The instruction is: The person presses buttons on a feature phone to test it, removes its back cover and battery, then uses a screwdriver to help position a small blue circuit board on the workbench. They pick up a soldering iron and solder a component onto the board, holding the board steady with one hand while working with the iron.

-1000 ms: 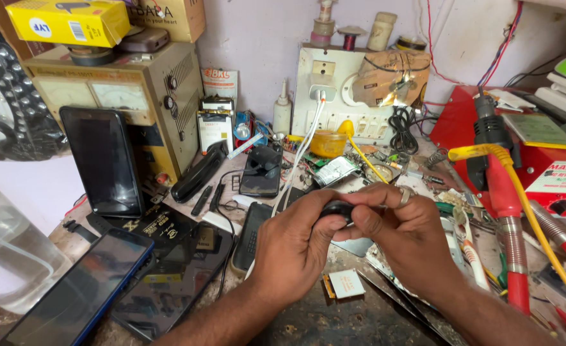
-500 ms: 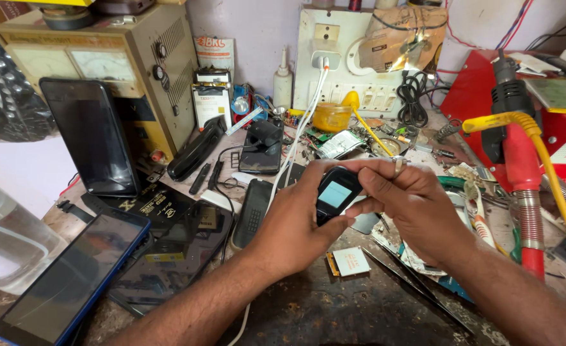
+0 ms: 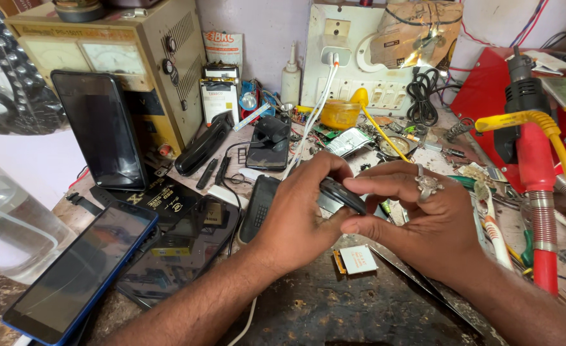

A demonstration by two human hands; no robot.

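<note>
Both hands meet over the middle of a cluttered repair bench. My left hand (image 3: 299, 214) and my right hand (image 3: 420, 218) together grip a small black device with a pale screen (image 3: 340, 194), seen almost edge-on between the fingers. A silver ring sits on a right-hand finger. Just below the hands lies a small square white part with an orange edge (image 3: 358, 259). A black keypad phone (image 3: 257, 208) lies just left of my left hand.
Several phones lie at the left, among them a blue-edged one (image 3: 78, 275) and a black one propped upright (image 3: 100, 128). A beige meter box (image 3: 113, 57) stands behind. A white socket board (image 3: 353, 57) is at the back. A red tool with yellow hose (image 3: 536, 173) is at right.
The device has turned in my hands: its pale screen faced the camera half a second ago and now shows nearly edge-on. The view has dropped slightly toward the bench.
</note>
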